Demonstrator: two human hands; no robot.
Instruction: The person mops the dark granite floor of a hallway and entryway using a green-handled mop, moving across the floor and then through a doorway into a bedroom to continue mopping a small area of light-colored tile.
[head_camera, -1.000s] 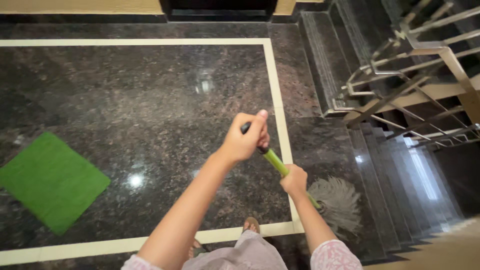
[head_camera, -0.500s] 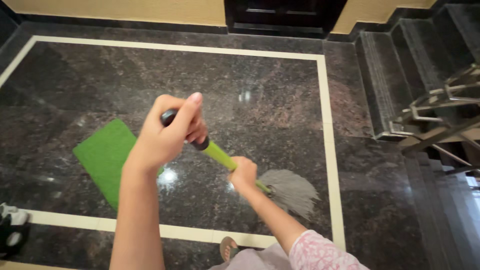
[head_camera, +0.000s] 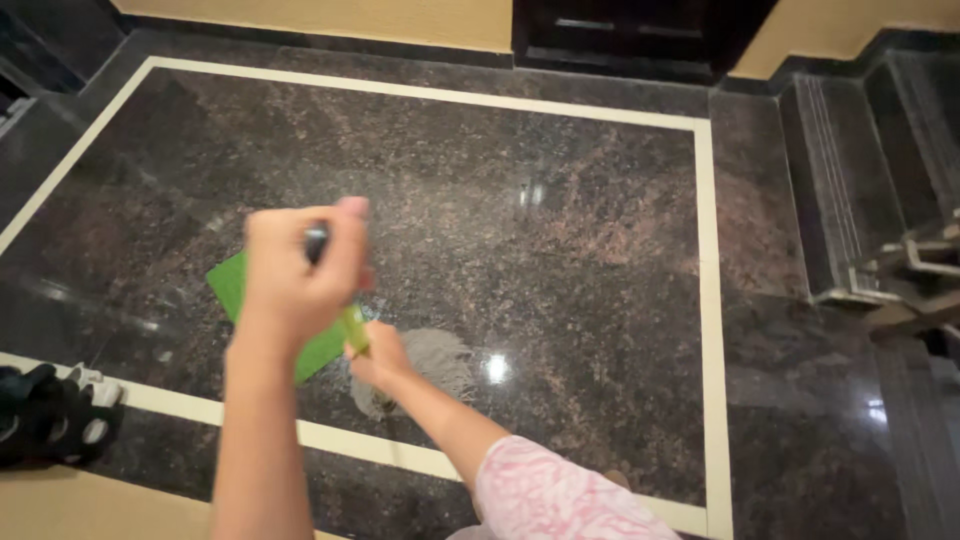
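A person mops a dark granite floor, caught mid-stroke. The left hand is raised close to the camera, fingers wrapped tight around the black top end of the mop handle; the right hand grips the green shaft lower down, just above the mop head. The grey strands lie spread on the stone inside the cream border, just beside a green mat that the handle partly crosses in view. Judging by the blur, the stroke is in full swing across the middle of the landing. The next pass would seem to call for both hands to hold firm and the strands to skirt the mat's edge rather than drag it. The left forearm rises steeply from the bottom of the frame; the right arm, in a pink patterned sleeve, reaches forward and down. Dark shoes sit at the left edge, stairs at the right.
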